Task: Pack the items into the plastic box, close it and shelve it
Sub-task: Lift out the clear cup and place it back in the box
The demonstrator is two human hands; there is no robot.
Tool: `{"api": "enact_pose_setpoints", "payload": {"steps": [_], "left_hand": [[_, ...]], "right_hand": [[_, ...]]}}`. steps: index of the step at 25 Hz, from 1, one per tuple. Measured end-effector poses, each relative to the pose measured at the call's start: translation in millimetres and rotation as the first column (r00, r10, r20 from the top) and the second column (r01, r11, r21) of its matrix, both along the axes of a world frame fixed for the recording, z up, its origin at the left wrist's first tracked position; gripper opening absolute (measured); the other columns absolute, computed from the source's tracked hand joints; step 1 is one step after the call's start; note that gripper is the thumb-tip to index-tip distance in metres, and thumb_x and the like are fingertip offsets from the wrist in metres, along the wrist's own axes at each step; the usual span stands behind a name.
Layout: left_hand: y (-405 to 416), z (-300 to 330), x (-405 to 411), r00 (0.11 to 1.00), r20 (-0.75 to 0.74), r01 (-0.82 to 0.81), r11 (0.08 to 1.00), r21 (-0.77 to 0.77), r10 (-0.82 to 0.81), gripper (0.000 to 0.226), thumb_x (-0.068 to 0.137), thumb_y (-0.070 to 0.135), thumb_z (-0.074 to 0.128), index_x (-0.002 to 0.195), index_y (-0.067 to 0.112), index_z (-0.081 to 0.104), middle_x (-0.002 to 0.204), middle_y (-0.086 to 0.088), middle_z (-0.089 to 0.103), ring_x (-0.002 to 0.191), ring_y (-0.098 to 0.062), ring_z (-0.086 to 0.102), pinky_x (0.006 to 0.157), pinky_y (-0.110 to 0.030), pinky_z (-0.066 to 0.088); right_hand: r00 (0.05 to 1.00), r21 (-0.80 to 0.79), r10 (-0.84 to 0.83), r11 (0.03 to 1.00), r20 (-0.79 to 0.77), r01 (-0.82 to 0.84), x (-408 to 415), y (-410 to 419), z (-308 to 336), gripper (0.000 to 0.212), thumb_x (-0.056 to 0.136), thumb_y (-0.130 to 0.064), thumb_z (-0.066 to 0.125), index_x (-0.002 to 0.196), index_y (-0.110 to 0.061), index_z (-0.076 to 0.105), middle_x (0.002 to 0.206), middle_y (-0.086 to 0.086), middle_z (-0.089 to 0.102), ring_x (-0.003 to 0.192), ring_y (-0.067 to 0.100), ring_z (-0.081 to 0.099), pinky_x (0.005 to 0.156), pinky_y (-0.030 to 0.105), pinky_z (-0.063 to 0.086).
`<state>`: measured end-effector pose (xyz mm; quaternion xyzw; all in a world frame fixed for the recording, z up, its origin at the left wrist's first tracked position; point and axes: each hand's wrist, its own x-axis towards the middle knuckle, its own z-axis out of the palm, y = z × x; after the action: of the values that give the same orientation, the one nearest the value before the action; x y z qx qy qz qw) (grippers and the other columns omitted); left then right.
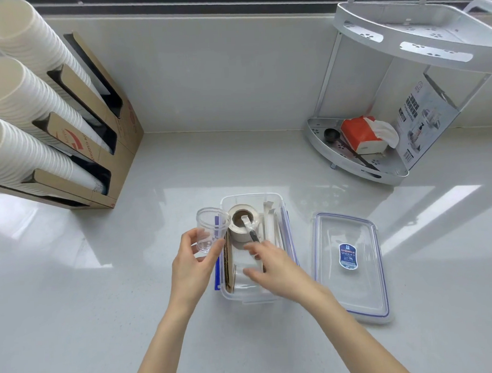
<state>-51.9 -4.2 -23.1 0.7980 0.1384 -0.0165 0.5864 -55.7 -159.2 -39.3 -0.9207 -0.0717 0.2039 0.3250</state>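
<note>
Right hand (273,265) reaches into the plastic box (291,240) on the desk (102,277), fingers loose, holding nothing discernible. Left hand (196,261) grips a clear cup (211,230) at the box's left rim. Beyond, a tape roll (242,224) crowds the interior: the cup may stand proud, blocking the lid (352,266).
</note>
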Motion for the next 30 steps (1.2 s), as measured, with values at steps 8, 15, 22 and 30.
{"api": "enact_pose_setpoints", "payload": {"steps": [8,15,22,30], "left_hand": [[-1.0,-1.8,-4.2,1.0,-0.009,0.003,1.0,-0.028,-0.003,0.032,0.08,0.024,0.064,0.106,0.018,0.047,0.104,0.003,0.054,0.098,-0.016,0.053,0.066,-0.008,0.037],[-2.2,-3.4,-2.3,1.0,0.005,-0.003,0.999,-0.034,0.003,0.038,0.081,0.026,0.062,0.115,0.014,0.048,0.108,0.003,0.055,0.099,-0.016,0.052,0.065,-0.007,0.037],[-10.2,-1.0,-3.0,0.999,0.015,0.04,0.995,-0.093,-0.039,0.028,0.082,0.025,0.061,0.106,0.02,0.047,0.106,0.003,0.056,0.097,-0.016,0.055,0.06,0.002,0.043],[-4.4,-0.7,-2.2,0.999,0.036,-0.016,0.983,-0.182,0.023,0.031,0.083,0.03,0.059,0.11,0.019,0.048,0.108,0.001,0.061,0.105,-0.019,0.057,0.092,-0.032,0.046]], "right_hand": [[0.992,-0.091,0.126,0.988,-0.025,-0.128,1.4,12.2,-6.5,0.057,0.084,-0.029,0.057,0.136,-0.022,0.035,0.131,0.007,0.049,0.124,0.021,0.046,0.103,0.038,0.04],[0.987,0.177,-0.119,0.979,0.109,0.099,-1.7,-21.6,29.2,0.054,0.084,-0.03,0.061,0.133,-0.025,0.04,0.116,0.0,0.056,0.104,0.009,0.051,0.098,0.026,0.041],[0.996,0.17,-0.039,0.985,0.081,0.025,4.2,-28.2,35.1,0.052,0.082,-0.028,0.063,0.13,-0.026,0.045,0.119,0.0,0.057,0.103,0.009,0.051,0.091,0.02,0.038],[0.997,0.053,0.082,0.995,-0.007,-0.081,-4.4,-12.4,19.8,0.05,0.084,-0.03,0.059,0.131,-0.033,0.042,0.123,0.0,0.051,0.112,0.009,0.047,0.1,0.026,0.037]]}}
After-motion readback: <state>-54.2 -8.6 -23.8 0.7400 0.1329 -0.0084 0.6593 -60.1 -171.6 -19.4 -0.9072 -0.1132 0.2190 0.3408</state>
